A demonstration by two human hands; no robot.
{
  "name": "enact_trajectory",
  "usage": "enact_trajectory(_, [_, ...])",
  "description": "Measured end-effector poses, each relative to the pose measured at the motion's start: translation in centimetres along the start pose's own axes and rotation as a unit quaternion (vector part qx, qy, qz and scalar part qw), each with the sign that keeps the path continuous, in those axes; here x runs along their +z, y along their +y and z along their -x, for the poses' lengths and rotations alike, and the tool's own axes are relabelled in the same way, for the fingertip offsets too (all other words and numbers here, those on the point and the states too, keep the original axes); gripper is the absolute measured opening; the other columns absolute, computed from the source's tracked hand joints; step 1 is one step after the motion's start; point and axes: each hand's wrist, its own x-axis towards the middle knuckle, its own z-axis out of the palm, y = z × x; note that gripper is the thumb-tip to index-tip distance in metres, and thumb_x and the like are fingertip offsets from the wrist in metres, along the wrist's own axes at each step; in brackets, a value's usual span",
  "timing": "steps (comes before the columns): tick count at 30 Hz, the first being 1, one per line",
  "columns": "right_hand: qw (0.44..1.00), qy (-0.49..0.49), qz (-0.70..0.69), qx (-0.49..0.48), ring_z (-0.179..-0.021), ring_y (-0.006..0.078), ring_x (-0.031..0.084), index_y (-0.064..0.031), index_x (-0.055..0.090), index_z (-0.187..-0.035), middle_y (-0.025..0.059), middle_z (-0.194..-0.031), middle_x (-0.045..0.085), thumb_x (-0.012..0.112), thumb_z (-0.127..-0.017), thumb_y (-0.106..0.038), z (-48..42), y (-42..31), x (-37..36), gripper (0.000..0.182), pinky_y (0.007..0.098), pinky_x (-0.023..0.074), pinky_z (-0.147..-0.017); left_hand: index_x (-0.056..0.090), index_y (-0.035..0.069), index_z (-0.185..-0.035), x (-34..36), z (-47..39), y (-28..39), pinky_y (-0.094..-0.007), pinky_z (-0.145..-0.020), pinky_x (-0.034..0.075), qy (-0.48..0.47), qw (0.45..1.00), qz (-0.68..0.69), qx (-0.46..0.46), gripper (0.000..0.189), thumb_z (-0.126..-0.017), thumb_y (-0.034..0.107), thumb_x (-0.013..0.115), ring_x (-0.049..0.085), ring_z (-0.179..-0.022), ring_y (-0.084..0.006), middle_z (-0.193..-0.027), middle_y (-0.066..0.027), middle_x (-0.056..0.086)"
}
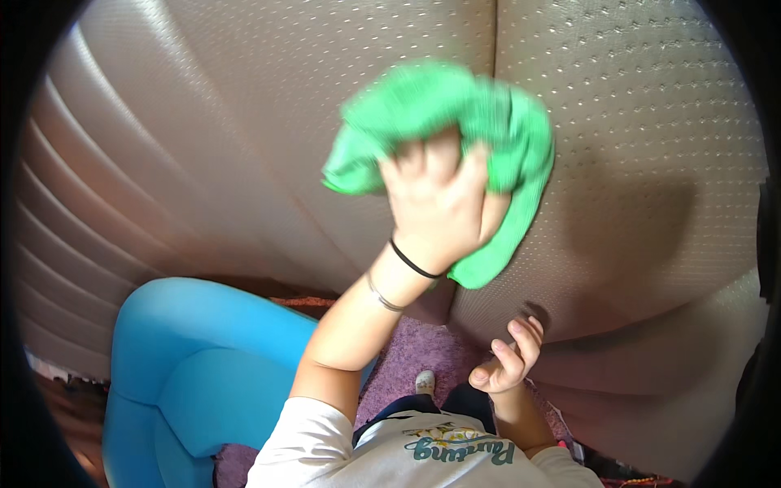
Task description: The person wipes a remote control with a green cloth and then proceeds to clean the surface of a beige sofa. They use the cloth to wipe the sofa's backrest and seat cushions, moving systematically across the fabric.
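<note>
My left hand (436,195) presses a bright green cloth (427,97) against a beige, leather-look padded surface (256,91). The cloth bunches ahead of my fingers, and a loose end hangs down past my thumb. Motion blurs both the hand and the cloth. Below and to the right, my right hand (512,360) is empty, its fingers apart and loosely curled. It is close to the lower part of the padded surface; whether it touches cannot be told.
A blue upholstered armchair (213,372) stands at lower left. Purple carpet (421,341) lies under my sock-covered foot (425,382). The padded surface has a dark vertical seam (495,36) and curved ridges (67,146) at left. Small items (573,451) lie at lower right.
</note>
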Motion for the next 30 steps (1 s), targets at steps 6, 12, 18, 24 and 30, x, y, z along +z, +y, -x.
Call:
enact_trajectory(6, [1.000,0.025,-0.005,-0.012,-0.105,0.0285,0.051,-0.0109,0.051,-0.111,0.0162,-0.120,0.049,0.044,-0.092,-0.045,-2.3,2.8,-0.9,0.039,0.0469,0.0357,-0.095,0.061,0.008,-0.105,0.6,-1.9,1.1,-0.0692,-0.096,0.019,0.025,0.999,-0.010,-0.039,0.041,-0.079,0.039,0.054,0.017,-0.133,-0.0502,-0.140,-0.0224,0.033])
enact_trajectory(12, [0.999,0.000,-0.014,-0.049,-0.104,0.0312,0.049,-0.0072,0.049,-0.114,0.0187,-0.120,0.047,0.042,-0.092,-0.044,0.3,5.7,-2.6,0.044,0.0468,0.0392,-0.088,0.067,0.013,-0.099,2.9,16.5,5.2,-0.0579,-0.093,0.033,-0.131,0.986,0.035,-0.092,0.038,-0.063,0.019,0.058,0.045,-0.111,-0.0420,-0.118,-0.0150,0.055])
enact_trajectory(18, [0.993,-0.052,-0.106,0.026,-0.093,0.0307,0.053,-0.0068,0.051,-0.111,0.0180,-0.116,0.051,0.050,-0.091,-0.040,-2.3,1.3,3.2,0.039,0.0418,0.0434,-0.078,0.066,0.019,-0.091,2.4,25.0,1.2,-0.0551,-0.070,0.036,-0.399,0.899,0.051,-0.172,0.024,-0.073,0.034,0.061,0.056,-0.089,-0.0287,-0.090,-0.0049,0.061])
enact_trajectory(24, [0.973,-0.101,-0.174,0.115,-0.117,0.0426,0.042,-0.0004,0.038,-0.126,0.0302,-0.134,0.036,0.047,-0.091,-0.038,5.9,-1.7,7.1,0.052,0.0520,0.0328,-0.098,0.068,0.025,-0.083,0.0,16.9,-1.3,-0.0485,-0.063,0.042,-0.375,0.919,0.107,-0.050,0.018,-0.074,0.040,0.062,0.060,-0.084,-0.0231,-0.084,0.0004,0.063])
enact_trajectory(30, [0.974,-0.033,-0.068,0.216,-0.138,0.0446,-0.003,-0.0050,0.025,-0.143,0.0236,-0.149,0.014,0.029,-0.092,-0.055,-1.2,-0.7,17.2,0.072,0.0629,-0.0064,-0.105,0.062,0.018,-0.116,-1.2,10.7,-10.3,-0.0528,-0.106,0.010,-0.138,0.980,0.113,0.086,0.042,-0.079,0.037,0.061,0.020,-0.134,-0.0386,-0.145,-0.0169,0.028])
